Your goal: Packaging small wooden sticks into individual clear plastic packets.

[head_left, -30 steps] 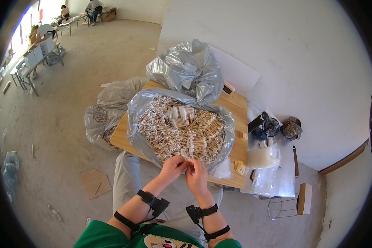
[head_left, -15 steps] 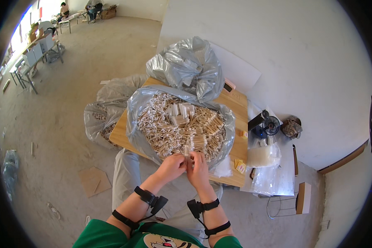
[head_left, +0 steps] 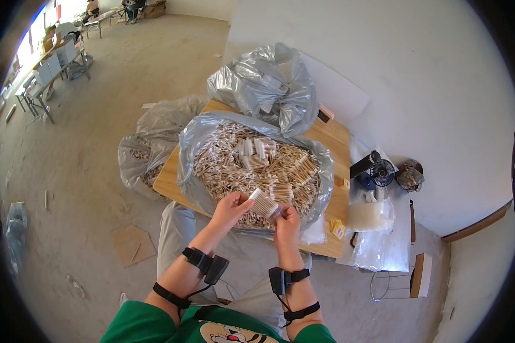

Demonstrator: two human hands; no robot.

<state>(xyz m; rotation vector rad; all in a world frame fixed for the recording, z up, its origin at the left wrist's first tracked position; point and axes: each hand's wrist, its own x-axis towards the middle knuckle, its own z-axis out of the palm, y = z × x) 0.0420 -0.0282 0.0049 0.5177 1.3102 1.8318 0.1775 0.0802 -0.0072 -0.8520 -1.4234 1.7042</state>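
Note:
Between my hands is a small clear bag of cotton swabs (head_left: 263,204), tilted, with its swabs lying side by side. My right hand (head_left: 287,220) grips its lower right end, where clear plastic bunches up. At the bag's upper left edge are the closed fingers of my left hand (head_left: 232,208). Beneath and beyond them, a grey plastic bag (head_left: 189,148) lies spread wide, full of loose cotton swabs (head_left: 217,177) with pale wooden sticks. Several packed bundles of swabs (head_left: 256,153) rest on top of that heap.
The wooden table (head_left: 169,178) carries another grey bag (head_left: 263,86) at its far side and a yellow packet (head_left: 337,228) at right. A black fan (head_left: 381,172) and clear plastic bags (head_left: 372,217) occupy the right-hand surface. One more filled bag (head_left: 137,166) sits left of the table.
My hands have moved apart, the right one outward. The swab bag, upright and narrow between my fingers before, now shows its broad face and leans sideways.

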